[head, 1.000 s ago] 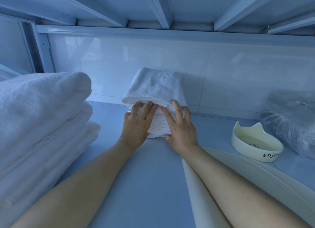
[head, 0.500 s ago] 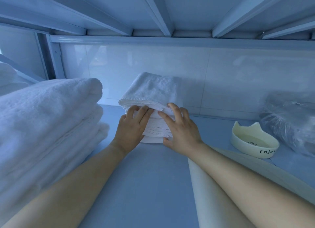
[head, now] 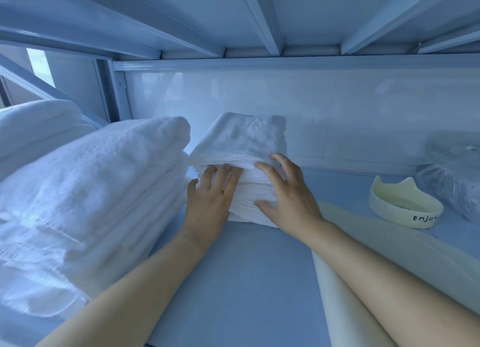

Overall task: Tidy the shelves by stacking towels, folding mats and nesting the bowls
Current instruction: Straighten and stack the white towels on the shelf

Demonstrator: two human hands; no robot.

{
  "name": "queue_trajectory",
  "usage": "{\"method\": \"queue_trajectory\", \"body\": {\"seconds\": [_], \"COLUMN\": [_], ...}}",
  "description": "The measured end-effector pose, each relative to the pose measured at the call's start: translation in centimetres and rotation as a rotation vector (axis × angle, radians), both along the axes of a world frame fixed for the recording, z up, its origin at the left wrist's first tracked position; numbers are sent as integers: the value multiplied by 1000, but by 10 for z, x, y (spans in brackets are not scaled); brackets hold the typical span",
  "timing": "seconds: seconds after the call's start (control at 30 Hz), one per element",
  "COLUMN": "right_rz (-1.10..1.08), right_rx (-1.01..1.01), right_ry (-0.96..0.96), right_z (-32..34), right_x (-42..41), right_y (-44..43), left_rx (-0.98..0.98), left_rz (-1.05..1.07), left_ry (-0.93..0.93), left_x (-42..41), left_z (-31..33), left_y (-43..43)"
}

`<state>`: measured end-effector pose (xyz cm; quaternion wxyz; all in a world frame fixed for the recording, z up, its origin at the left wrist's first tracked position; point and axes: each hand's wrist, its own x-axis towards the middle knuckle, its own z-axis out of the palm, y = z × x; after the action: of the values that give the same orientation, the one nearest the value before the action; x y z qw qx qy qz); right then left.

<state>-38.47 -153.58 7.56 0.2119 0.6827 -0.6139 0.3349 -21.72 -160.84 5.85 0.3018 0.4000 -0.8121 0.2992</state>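
The small towel stack (head: pixel 241 149) now stands just beside the big towel pile (head: pixel 98 191) at the left of the shelf (head: pixel 233 274), with its back toward the tiled wall. We have both hands on its front face. Our left hand (head: pixel 207 201) lies flat against the layers, fingers (head: pixel 220 175) straight and together, with the tips under the overhanging edge of the top towel. Our right hand (head: pixel 291 196) is open too. Its fingers (head: pixel 265 168) are spread and slightly arched, the forefinger at the top towel's hem and the thumb against the lower layers. Neither hand grips anything.

We judge this to be squaring-up: the stack is built and we are pressing its loose edges flush. The towel part of the task looks close to done. The cream mat (head: pixel 345 281) under our right forearm is not yet folded. The cat-eared bowl (head: pixel 405 209) sits alone to the right, near a plastic-wrapped bundle (head: pixel 454 175).

Compared with a second ago, the gap between the stack and the big pile has closed. Our head has also come nearer and swung left, so part of that may be only the view. Our right hand, which then lay flat with its fingers together, has fanned out. The left hand keeps its flat press.
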Motion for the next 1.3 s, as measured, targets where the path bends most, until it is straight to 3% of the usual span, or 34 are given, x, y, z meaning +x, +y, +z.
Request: {"method": "queue_trajectory", "body": {"seconds": [0.27,0.57,1.07,1.3], "right_rz": [17,7,-23,-17], "right_rx": [24,26,21,-58], "right_ry": [0,11,29,49], "right_z": [-19,-21,-20,-17], "right_x": [-1,-1,7,8], "right_y": [7,8,7,12], "left_rx": [-94,-39,-11,-43], "left_rz": [56,-27,54,-25], "left_ry": [-54,57,9,42], "left_x": [2,0,-9,-1], "left_z": [-13,-12,-11,-5], "left_y": [8,5,-4,-7]}}
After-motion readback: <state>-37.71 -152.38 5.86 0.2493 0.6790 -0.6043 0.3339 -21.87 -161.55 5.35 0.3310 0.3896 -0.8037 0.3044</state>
